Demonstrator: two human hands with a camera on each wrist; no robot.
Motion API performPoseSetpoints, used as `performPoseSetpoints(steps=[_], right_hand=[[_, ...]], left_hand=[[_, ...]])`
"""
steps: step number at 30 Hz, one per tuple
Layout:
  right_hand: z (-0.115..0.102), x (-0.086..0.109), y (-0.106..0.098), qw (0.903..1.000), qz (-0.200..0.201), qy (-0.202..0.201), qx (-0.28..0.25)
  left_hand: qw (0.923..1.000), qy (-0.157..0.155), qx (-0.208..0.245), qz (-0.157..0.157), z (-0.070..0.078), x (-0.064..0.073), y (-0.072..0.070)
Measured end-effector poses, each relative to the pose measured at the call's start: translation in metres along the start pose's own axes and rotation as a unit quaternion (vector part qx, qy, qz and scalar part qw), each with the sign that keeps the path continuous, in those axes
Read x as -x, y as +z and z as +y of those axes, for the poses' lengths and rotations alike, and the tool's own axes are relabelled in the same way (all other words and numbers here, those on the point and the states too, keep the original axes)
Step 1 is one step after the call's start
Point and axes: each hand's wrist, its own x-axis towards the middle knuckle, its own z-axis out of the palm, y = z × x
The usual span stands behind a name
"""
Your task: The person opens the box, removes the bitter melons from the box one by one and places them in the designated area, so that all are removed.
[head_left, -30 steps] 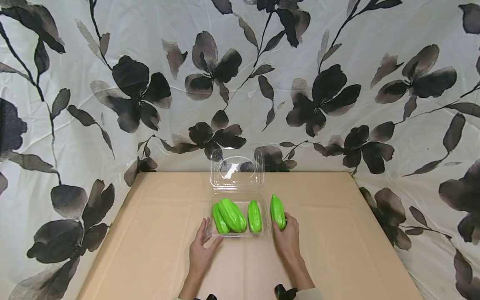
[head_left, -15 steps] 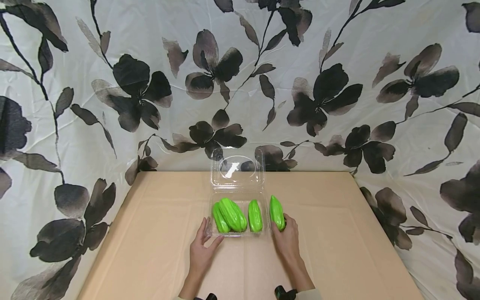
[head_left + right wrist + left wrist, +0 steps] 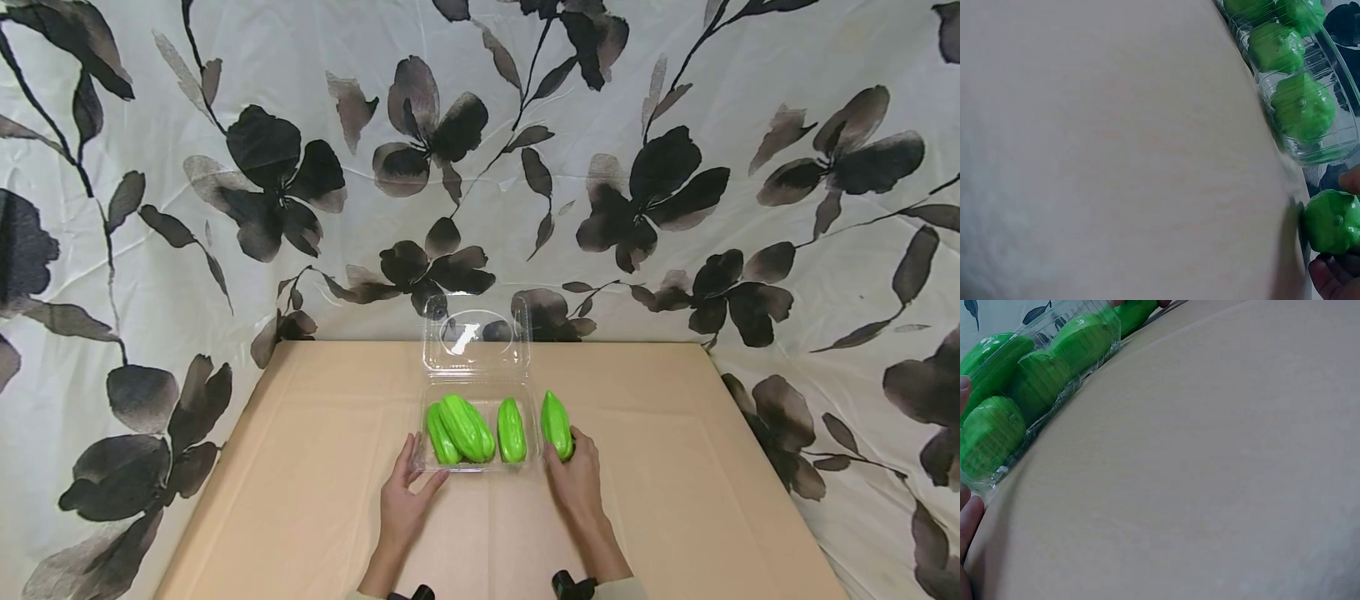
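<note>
A clear plastic clamshell container (image 3: 480,467) lies with its lid (image 3: 477,354) raised at the back. Inside are several green ridged gourds, among them a large one (image 3: 467,429) at the left and a smaller one (image 3: 512,430) at the right. My left hand (image 3: 403,498) holds the container's front left corner, thumb along the front edge and fingers at the side. Just right of the container, my right hand (image 3: 576,473) grips the lower end of another green ridged gourd (image 3: 556,423). The right wrist view shows this gourd (image 3: 1331,222) end-on between thumb and fingers.
A tan sheet covers the table (image 3: 637,400) under the container. Behind and at both sides hangs a pale cloth (image 3: 285,67) with dark flowers. Dark wrist devices (image 3: 573,586) sit at the bottom of the head view.
The gourd in my right hand shifts very slightly. My left hand and the container stay in place; the head view drifts a little.
</note>
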Motion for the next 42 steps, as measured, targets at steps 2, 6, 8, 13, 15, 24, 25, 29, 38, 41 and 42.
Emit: performPoseSetpoints(steps=[2,6,8,13,15,24,25,29,38,41,42], right_hand=[[0.001,0.000,0.000,1.0000,0.001,0.000,0.002],[0.001,-0.001,-0.001,1.0000,0.002,-0.002,0.003],[0.001,-0.001,-0.001,1.0000,0.003,-0.003,0.005],[0.001,-0.002,-0.002,0.9999,0.005,-0.005,0.009],[0.001,-0.002,-0.002,0.9999,0.005,-0.005,0.007],[0.002,-0.006,-0.008,1.0000,0.000,-0.003,-0.004],[0.001,-0.006,-0.009,1.0000,-0.001,-0.002,-0.004],[-0.001,-0.007,-0.010,1.0000,0.001,-0.003,-0.007],[-0.006,-0.009,-0.011,0.9999,0.007,-0.010,-0.011],[-0.008,-0.009,-0.012,0.9998,0.009,-0.012,-0.011],[-0.009,-0.009,-0.012,0.9998,0.010,-0.013,-0.011]], left_hand=[[1.0000,0.001,0.002,0.000,0.000,0.000,0.000],[1.0000,-0.001,0.007,0.000,0.000,0.000,0.000],[1.0000,-0.002,0.006,0.000,0.000,0.000,0.000],[1.0000,0.000,0.004,-0.001,0.000,0.000,0.000],[1.0000,0.002,0.001,0.000,0.000,0.000,0.000],[1.0000,0.003,-0.001,0.002,-0.001,-0.001,0.001],[1.0000,0.002,-0.001,0.002,-0.001,-0.001,0.001],[1.0000,0.001,0.002,0.001,-0.001,-0.001,0.002],[1.0000,0.002,0.001,0.004,0.000,-0.001,0.001],[1.0000,0.006,-0.001,0.006,-0.001,-0.001,0.002],[1.0000,0.007,-0.001,0.007,-0.001,-0.001,0.002]])
